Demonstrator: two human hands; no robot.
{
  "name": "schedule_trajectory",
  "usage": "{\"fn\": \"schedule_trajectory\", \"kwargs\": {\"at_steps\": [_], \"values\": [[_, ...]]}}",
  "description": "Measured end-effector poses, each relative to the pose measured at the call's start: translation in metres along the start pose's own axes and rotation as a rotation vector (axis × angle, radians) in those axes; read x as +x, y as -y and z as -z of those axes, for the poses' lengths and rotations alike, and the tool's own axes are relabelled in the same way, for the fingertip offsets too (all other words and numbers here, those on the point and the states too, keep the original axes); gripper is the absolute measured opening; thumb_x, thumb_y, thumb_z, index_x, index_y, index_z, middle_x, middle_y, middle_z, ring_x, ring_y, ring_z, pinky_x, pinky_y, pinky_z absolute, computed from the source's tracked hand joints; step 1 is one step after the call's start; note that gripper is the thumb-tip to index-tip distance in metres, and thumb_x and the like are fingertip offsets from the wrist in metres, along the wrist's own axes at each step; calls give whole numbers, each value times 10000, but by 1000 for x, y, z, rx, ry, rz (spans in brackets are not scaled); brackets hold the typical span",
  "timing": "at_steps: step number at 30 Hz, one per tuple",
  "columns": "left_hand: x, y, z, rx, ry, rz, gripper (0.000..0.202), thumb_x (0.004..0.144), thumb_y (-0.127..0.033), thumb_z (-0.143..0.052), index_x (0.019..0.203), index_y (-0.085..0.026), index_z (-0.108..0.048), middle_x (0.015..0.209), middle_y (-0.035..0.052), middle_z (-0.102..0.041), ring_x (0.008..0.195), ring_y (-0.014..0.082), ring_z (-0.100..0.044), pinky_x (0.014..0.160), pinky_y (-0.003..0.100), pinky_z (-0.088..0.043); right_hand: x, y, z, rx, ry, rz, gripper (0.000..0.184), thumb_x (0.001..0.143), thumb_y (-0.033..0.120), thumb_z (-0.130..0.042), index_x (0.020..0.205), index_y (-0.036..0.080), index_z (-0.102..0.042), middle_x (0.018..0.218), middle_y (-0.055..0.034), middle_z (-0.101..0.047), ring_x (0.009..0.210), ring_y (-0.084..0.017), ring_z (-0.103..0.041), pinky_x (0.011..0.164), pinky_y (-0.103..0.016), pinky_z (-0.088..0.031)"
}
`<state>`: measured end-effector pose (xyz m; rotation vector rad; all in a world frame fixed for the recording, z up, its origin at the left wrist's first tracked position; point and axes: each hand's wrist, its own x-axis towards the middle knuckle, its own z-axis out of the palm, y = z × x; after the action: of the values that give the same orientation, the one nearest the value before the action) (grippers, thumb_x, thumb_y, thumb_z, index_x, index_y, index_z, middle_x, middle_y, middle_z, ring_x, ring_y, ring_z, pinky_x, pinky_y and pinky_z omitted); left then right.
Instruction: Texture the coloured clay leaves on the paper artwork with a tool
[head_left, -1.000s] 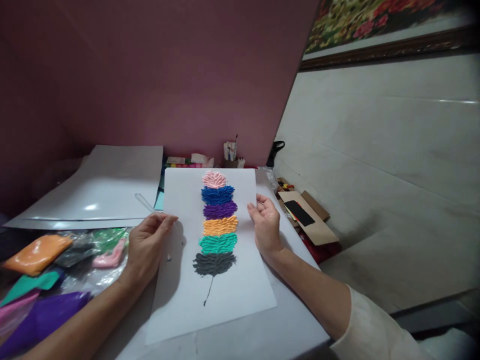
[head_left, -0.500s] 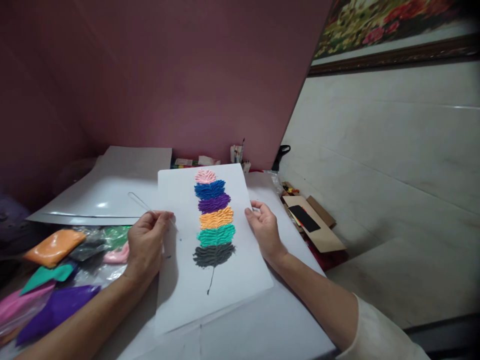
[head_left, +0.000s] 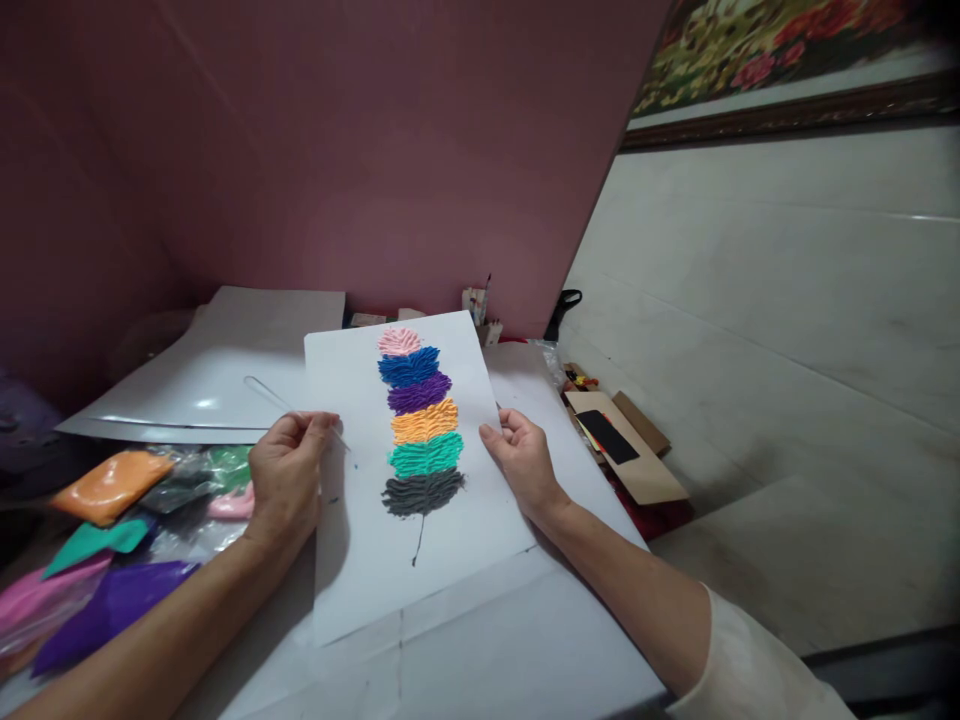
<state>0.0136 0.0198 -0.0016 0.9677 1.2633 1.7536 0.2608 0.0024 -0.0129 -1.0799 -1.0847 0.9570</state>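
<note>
A white paper sheet (head_left: 465, 520) carries a feather made of clay bands (head_left: 420, 425): pink, blue, purple, orange, teal and dark grey, with a thin stem below. My left hand (head_left: 287, 478) pinches the sheet's left edge together with a thin clear stick (head_left: 281, 402) that points up to the left. My right hand (head_left: 523, 460) grips the sheet's right edge, thumb on top. The sheet is lifted off the table and tilted.
Bags of coloured clay (head_left: 112, 485) in orange, teal, purple, pink and green lie at the left. Large white sheets (head_left: 225, 370) lie behind. A cup of brushes (head_left: 475, 305) and black scissors (head_left: 562, 305) stand by the wall. Cardboard pieces (head_left: 626, 445) sit at the right edge.
Both hands have raised the sheet off the table and moved it slightly left and up, tilting its top leftward. The view has shifted a little.
</note>
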Motion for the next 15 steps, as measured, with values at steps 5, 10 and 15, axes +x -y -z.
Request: {"fn": "schedule_trajectory", "kwargs": {"at_steps": [5,10,15], "values": [[-1,2,-1,-7,4,7,164,731,-284,-728,758,-136,-662,667,-31,-606,584,83,-480,534,214,-357,1,-2,1,-27,7,-22,366,714,458,-738,886,199,-545,536,80,-475,443,-81,-366,405,-198,-289],[-2,3,-3,-7,-15,-3,241,663,-349,-751,743,-141,-659,673,-31,-605,585,79,-483,538,199,-354,2,-3,2,-58,17,-52,357,746,460,-690,907,198,-509,528,103,-368,461,-66,-233,423,-198,-200],[-2,2,-3,9,-10,-11,250,671,-356,-753,760,-140,-665,668,-30,-601,587,77,-472,541,195,-349,2,-3,3,-39,27,-72,349,742,461,-684,883,207,-491,539,99,-359,466,-68,-229,433,-204,-190]]}}
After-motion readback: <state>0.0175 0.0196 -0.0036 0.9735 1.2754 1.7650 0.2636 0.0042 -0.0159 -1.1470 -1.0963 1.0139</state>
